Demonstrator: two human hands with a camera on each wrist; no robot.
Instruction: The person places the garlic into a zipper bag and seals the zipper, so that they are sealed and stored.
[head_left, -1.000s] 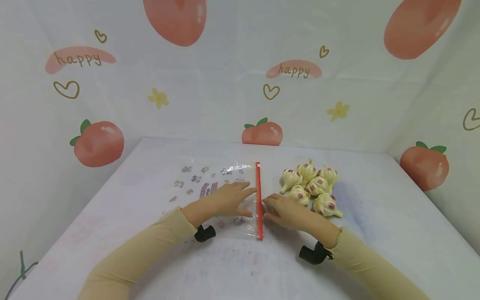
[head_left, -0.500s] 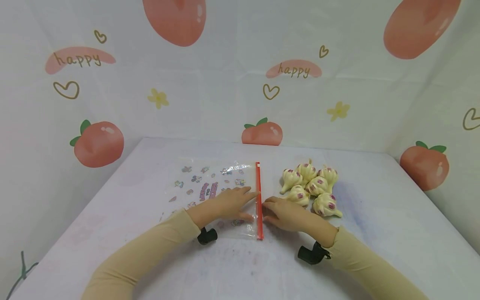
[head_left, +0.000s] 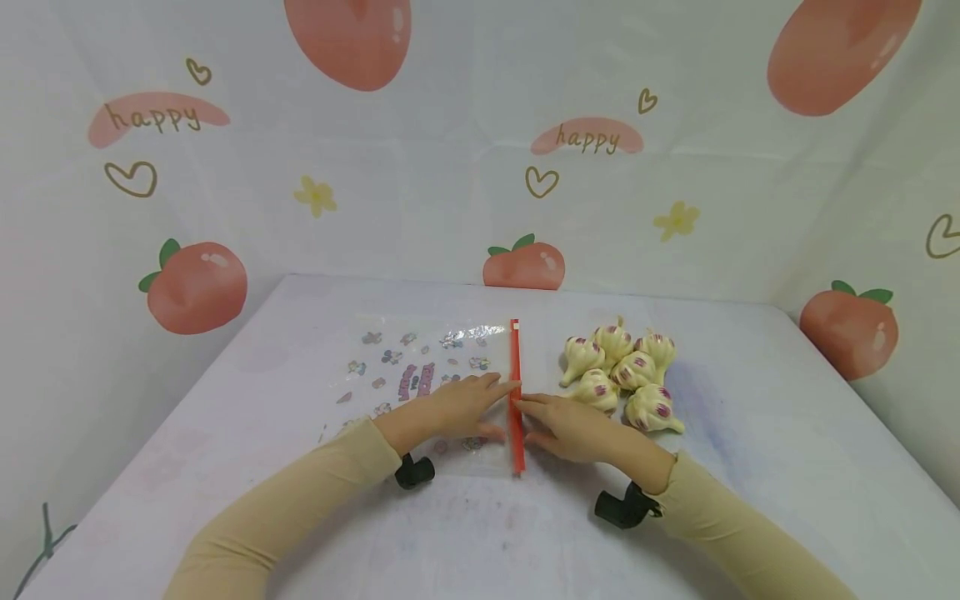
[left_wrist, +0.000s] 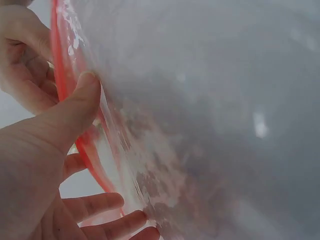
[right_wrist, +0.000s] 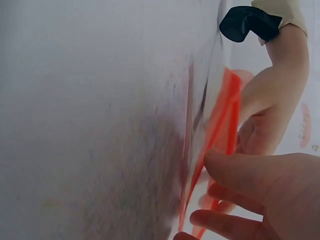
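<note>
A clear zip bag with small printed pictures lies flat on the table, its red zip edge on the right side. My left hand rests over the bag, fingers spread and fingertips at the red edge; in the left wrist view its thumb lies against the plastic. From the right, my right hand pinches the red strip, its thumb and forefinger close together there in the right wrist view. That view shows the red edge raised, with two red lines apart at one end.
Several garlic bulbs with purple marks sit in a cluster just beyond my right hand. The white table meets a fruit-printed backdrop at the back. A dark cord shows at the far left.
The red zip edge has shifted slightly up and left and now looks raised. My right fingertips have moved left onto it; my left hand has dropped a little toward me.
</note>
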